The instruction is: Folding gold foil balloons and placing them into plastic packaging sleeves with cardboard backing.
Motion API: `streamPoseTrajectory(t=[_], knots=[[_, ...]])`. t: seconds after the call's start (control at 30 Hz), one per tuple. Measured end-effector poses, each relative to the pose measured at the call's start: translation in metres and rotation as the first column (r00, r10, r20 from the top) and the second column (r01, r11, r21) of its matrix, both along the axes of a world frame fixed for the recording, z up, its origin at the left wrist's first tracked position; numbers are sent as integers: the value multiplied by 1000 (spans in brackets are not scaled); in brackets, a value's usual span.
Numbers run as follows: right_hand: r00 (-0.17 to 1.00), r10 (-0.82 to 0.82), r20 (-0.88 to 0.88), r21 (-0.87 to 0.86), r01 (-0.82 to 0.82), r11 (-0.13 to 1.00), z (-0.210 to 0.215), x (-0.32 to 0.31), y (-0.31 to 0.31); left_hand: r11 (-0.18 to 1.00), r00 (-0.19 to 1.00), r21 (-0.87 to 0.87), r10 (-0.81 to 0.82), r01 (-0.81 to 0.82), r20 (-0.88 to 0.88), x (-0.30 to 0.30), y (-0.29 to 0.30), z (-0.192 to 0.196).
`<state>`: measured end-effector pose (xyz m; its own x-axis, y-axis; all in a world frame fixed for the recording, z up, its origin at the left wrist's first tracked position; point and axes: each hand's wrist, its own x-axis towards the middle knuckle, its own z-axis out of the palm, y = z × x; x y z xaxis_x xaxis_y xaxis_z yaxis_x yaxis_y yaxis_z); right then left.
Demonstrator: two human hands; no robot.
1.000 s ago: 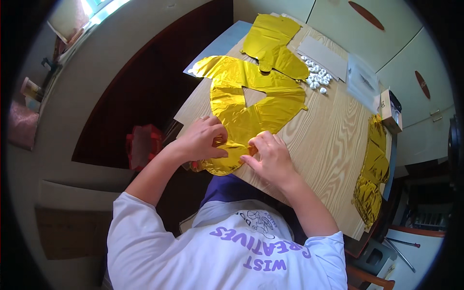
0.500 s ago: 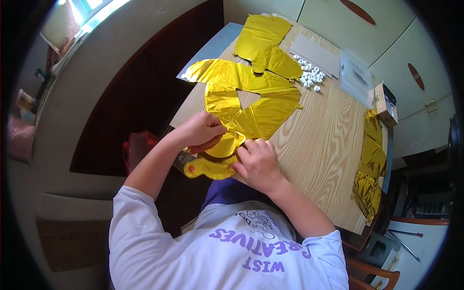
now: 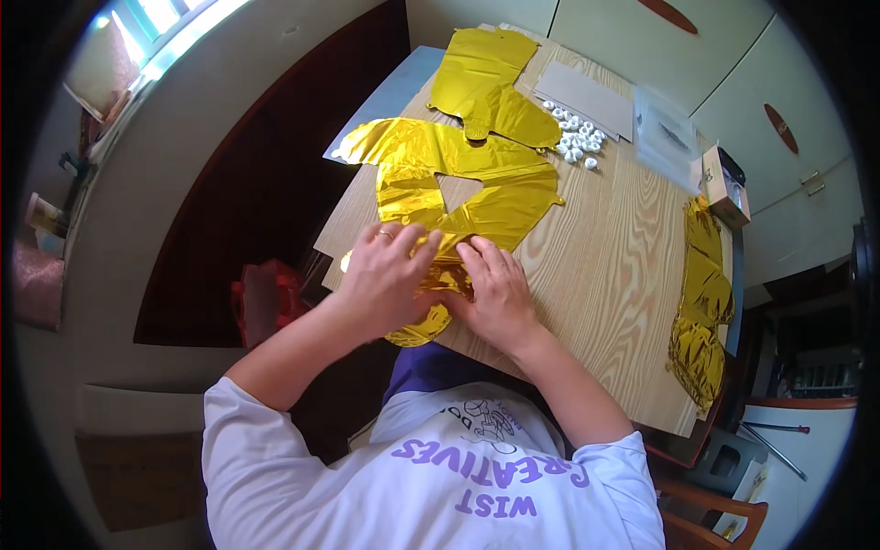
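Observation:
A flat, uninflated gold foil balloon [image 3: 513, 188] with an angular hole in its middle lies on the table, its near end gathered between my hands at the table's front left edge. My left hand [image 3: 385, 273] bends over that crumpled end, fingers curled down and thumb toward the right hand. Foil is bunched under my right hand [image 3: 495, 291], its thumb pointing left and its fingertips on the sheet. The fingers partly hide the foil. A loose flap hangs below the edge near my lap. Another flat gold foil balloon [image 3: 481, 73] lies beyond, touching or overlapping the first.
Several small white pieces [image 3: 579, 137] lie beside a grey board [image 3: 587, 96] at the back. A clear plastic sleeve [image 3: 665, 133] and a small open box [image 3: 724, 188] stand along the far right. More folded gold foil [image 3: 701, 312] runs down the right edge of the wooden tabletop [image 3: 605, 275].
My left hand has moved down and right over the foil, close to the right hand. The flap with a red spot, which stuck out to the left, is now mostly drawn under the hands.

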<state>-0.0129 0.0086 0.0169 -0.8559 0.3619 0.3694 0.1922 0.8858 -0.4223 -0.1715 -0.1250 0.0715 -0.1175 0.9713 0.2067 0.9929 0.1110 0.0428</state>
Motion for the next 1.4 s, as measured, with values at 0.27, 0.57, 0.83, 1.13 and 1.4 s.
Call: streamPoseTrajectory(t=[0.27,0.57,0.83,1.13,1.4], knots=[[995,60,82,63,-65,996,-6,11,-4,972,851,77,153,-221,503,-51,16,6],[965,-84,250,-29,95,995,14,6,9,884,738,-154,454,-441,500,-106,22,47],[943,-183,279,24,183,983,2,-3,41,983,984,61,-177,175,24,-33,88,21],[886,-246,392,18,260,965,-2,2,42,990,922,-124,-9,62,387,-59,159,-15],[907,-253,336,14,263,965,-12,0,36,954,932,-232,-98,188,350,-48,154,-28]])
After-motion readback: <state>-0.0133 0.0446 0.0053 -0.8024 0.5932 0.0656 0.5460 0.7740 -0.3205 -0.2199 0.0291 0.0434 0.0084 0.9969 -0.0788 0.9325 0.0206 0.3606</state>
